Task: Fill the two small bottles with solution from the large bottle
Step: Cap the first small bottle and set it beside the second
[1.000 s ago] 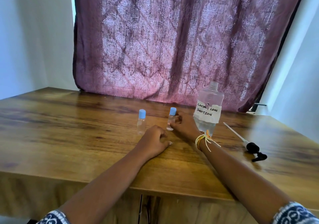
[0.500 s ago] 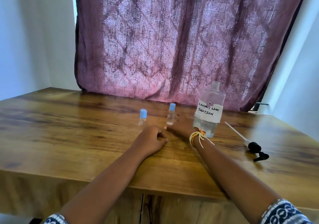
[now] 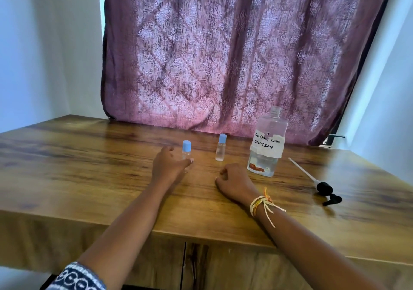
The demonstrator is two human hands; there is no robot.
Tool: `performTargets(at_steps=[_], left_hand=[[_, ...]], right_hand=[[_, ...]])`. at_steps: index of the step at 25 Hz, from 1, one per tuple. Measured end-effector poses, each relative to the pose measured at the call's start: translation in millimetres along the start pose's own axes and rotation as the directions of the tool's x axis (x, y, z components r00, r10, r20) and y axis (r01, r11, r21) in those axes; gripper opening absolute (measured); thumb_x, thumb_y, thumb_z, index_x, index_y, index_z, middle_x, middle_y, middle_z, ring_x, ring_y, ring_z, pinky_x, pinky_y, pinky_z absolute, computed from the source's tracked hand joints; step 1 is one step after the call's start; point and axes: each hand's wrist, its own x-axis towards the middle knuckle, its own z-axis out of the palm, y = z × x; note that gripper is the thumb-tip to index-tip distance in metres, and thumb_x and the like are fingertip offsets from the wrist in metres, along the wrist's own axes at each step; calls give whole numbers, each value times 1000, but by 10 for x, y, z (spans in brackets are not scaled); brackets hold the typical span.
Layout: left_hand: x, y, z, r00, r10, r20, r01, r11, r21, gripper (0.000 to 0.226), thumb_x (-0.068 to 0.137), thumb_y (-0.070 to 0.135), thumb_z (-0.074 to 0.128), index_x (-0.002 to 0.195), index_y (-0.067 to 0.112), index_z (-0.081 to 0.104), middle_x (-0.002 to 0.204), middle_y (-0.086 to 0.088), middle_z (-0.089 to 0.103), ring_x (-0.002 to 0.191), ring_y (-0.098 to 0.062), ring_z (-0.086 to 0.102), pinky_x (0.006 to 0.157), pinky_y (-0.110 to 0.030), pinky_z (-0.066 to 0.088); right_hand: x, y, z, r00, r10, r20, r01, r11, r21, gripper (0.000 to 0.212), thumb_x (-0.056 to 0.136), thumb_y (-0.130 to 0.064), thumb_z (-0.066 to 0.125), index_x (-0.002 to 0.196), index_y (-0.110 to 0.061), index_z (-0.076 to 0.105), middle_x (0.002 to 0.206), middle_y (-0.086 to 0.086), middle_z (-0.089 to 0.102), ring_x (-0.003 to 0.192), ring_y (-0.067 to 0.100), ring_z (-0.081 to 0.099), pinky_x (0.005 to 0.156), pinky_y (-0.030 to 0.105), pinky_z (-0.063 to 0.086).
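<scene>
Small bottles, two of them, stand upright on the wooden table (image 3: 89,178), both with blue caps on: the left small bottle (image 3: 186,153) sits just beyond the left hand (image 3: 168,167), and the right small bottle (image 3: 221,148) stands apart from it, between it and the large bottle (image 3: 267,142). Large bottle is uncapped, upright, labelled "contact lens solution", with clear liquid only in its lower part. Left hand is at the left small bottle, thumb and fingers curving around its lower body; whether the grip is closed cannot be told, since the hand hides the contact. Right hand (image 3: 234,182) rests on the table near the large bottle, fingers loosely curled, holding nothing. Judged step: start of the first fill, i.e. taking up the left small bottle to uncap it; neither small bottle looks opened (the right one seems to hold some clear liquid, level not readable). Next move calls for a firm hold on the bottle body with the left hand and the right hand coming over to twist off the blue cap, then a steady pour from a wide neck into a very narrow one. Spill risk is high there. Other items: a pump dispenser (image 3: 326,191) with its long dip tube lies on the table to the right of the large bottle, well clear of the hands; a purple patterned curtain (image 3: 223,55) hangs behind. Nothing blocks the reach to either bottle.
</scene>
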Motion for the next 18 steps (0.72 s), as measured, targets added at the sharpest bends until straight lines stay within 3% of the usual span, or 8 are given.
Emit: performTargets(at_steps=[4,7,11,14,18], left_hand=[[34,-28,107,995,100,7,-100,995,15,31,73,31,81,91,9,70,95,-9,73,88,-25,67,70,-27,42],[-44,24,165,985,172,17,-173,984,38,26,74,29,81,84,7,70,87,-8,72,82,-24,66,67,-28,47],[-244,165,318,944,296,144,-306,951,49,23,74,31,81,83,14,69,87,0,71,79,-13,63,60,-17,41],[-311,233,433,901,369,228,-382,924,13,31,74,31,81,97,10,73,96,-3,74,85,-12,67,71,-20,48],[-244,274,442,847,396,354,-424,906,3,40,74,34,81,106,11,72,103,-4,74,93,-12,68,79,-24,52]], right_hand=[[-2,-9,7,1000,-11,-6,11,1000,5,30,89,-31,58,111,-10,59,121,9,52,104,24,55,94,36,48],[3,-3,7,1000,-13,-14,13,1000,-2,30,89,-30,57,111,-10,59,121,9,52,105,25,55,95,36,47],[14,30,-4,999,-10,-35,11,999,43,25,85,-27,61,106,-12,62,118,10,55,101,23,56,88,30,44],[32,68,-33,999,17,-29,-13,993,114,21,85,-20,60,105,-13,63,116,11,61,100,22,58,84,29,47],[66,145,-93,996,85,-19,-79,972,221,22,88,-15,61,110,-15,64,115,9,67,107,23,61,92,31,50]])
